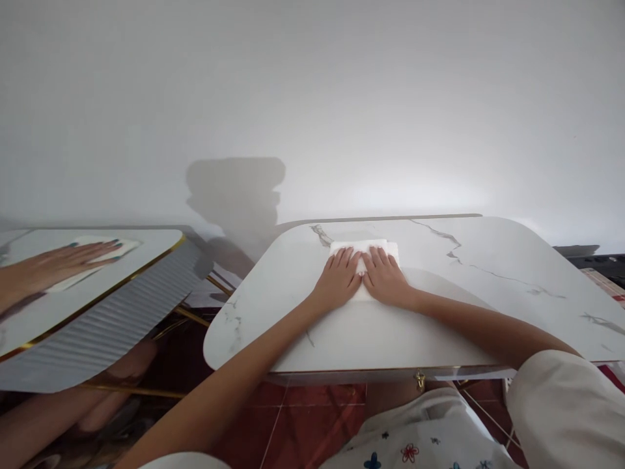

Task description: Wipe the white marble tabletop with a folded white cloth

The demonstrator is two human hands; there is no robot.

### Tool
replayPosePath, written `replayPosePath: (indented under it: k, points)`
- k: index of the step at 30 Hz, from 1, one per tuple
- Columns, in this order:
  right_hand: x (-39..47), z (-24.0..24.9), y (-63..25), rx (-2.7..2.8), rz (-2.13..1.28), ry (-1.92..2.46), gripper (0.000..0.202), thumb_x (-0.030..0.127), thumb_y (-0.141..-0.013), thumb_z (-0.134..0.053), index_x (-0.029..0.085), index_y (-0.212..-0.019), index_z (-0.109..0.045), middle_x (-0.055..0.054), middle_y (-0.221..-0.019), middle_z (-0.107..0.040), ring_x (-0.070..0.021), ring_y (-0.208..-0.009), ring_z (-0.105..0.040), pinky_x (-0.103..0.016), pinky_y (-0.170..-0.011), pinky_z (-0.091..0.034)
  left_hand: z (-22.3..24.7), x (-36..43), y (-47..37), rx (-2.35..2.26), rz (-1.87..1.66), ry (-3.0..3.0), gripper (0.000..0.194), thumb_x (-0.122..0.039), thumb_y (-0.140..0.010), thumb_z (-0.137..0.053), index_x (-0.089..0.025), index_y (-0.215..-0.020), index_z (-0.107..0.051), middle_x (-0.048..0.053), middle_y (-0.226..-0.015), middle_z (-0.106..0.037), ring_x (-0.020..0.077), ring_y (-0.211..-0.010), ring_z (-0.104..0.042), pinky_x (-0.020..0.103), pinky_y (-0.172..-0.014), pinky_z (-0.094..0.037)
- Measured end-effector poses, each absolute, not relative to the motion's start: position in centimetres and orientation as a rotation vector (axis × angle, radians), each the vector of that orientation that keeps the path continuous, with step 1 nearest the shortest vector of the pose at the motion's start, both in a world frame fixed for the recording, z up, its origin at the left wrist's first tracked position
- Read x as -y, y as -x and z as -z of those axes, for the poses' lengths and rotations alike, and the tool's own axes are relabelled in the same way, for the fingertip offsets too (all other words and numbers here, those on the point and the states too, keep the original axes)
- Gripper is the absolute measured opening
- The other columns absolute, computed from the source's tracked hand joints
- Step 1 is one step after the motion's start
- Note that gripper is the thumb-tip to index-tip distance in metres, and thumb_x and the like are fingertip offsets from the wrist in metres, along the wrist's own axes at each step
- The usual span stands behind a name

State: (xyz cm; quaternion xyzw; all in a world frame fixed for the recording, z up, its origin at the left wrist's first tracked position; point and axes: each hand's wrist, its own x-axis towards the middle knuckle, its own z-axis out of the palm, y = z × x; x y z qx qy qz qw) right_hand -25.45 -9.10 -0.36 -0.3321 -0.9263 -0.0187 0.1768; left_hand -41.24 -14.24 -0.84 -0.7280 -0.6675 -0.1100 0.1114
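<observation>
A folded white cloth lies on a white marble-patterned table near its far edge. My left hand and my right hand rest flat on it, side by side, thumbs touching, fingers stretched toward the wall. Both palms press down on the cloth and cover its near part. Neither hand grips anything.
To the left stands a second table with a gold rim and ribbed side, where another person's hand lies flat on a white cloth. A white wall rises behind. Red floor tiles show below the table edge.
</observation>
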Motion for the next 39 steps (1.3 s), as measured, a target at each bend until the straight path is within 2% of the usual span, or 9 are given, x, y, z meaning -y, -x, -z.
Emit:
replayPosePath:
  k: [5, 10, 18, 24, 33, 39]
  points:
    - [11.2, 0.3, 23.7, 2.645, -0.007, 0.86, 0.054, 0.031, -0.097, -0.031, 0.005, -0.144, -0.039, -0.022, -0.152, -0.034, -0.0349, -0.141, -0.029, -0.05, -0.109, -0.03, 1.0, 16.9, 39.9, 1.954, 0.332, 2.143, 0.053, -0.034, -0.093, -0.032, -0.013, -0.142, -0.04, 0.016, -0.15, -0.038, 0.0312, -0.141, -0.03, 0.048, -0.113, -0.028]
    - [11.9, 0.1, 21.8, 2.681, -0.086, 0.824, 0.056, 0.033, -0.096, -0.032, 0.011, -0.146, -0.037, -0.019, -0.154, -0.031, -0.0323, -0.143, -0.026, -0.052, -0.11, -0.031, 1.4, 18.4, 37.9, 1.986, 0.368, 2.09, 0.055, -0.038, -0.093, -0.032, -0.016, -0.143, -0.039, 0.015, -0.15, -0.039, 0.0323, -0.141, -0.031, 0.05, -0.112, -0.03]
    - [10.0, 0.1, 21.2, 2.691, -0.098, 0.833, 0.056, 0.034, -0.094, -0.037, 0.017, -0.147, -0.037, -0.013, -0.154, -0.032, -0.0277, -0.143, -0.028, -0.048, -0.111, -0.03, 1.3, 17.1, 36.9, 2.013, 0.406, 2.057, 0.054, -0.037, -0.092, -0.035, -0.015, -0.142, -0.041, 0.018, -0.148, -0.041, 0.0342, -0.139, -0.033, 0.054, -0.11, -0.031]
    - [7.8, -0.3, 21.9, 2.73, -0.073, 0.869, 0.056, 0.033, -0.095, -0.036, 0.012, -0.147, -0.036, -0.015, -0.155, -0.03, -0.0271, -0.144, -0.025, -0.042, -0.114, -0.027, 1.1, 14.6, 37.4, 2.021, 0.402, 2.068, 0.054, -0.036, -0.093, -0.035, -0.011, -0.141, -0.042, 0.019, -0.149, -0.04, 0.0351, -0.14, -0.031, 0.052, -0.111, -0.03]
    - [5.5, -0.4, 24.2, 2.7, -0.042, 0.932, 0.054, 0.029, -0.095, -0.035, 0.011, -0.146, -0.038, -0.015, -0.155, -0.031, -0.0286, -0.143, -0.027, -0.042, -0.112, -0.026, 1.0, 11.4, 39.2, 2.015, 0.398, 2.049, 0.052, -0.032, -0.091, -0.037, -0.015, -0.14, -0.043, 0.016, -0.148, -0.042, 0.0322, -0.139, -0.034, 0.05, -0.112, -0.029]
    - [3.4, -0.2, 26.3, 2.674, -0.014, 0.977, 0.053, 0.029, -0.096, -0.032, 0.011, -0.145, -0.038, -0.016, -0.155, -0.032, -0.0296, -0.142, -0.028, -0.044, -0.111, -0.026, 0.5, 9.0, 40.8, 1.997, 0.362, 2.036, 0.052, -0.028, -0.091, -0.035, -0.011, -0.139, -0.045, 0.016, -0.148, -0.042, 0.031, -0.138, -0.034, 0.048, -0.113, -0.027]
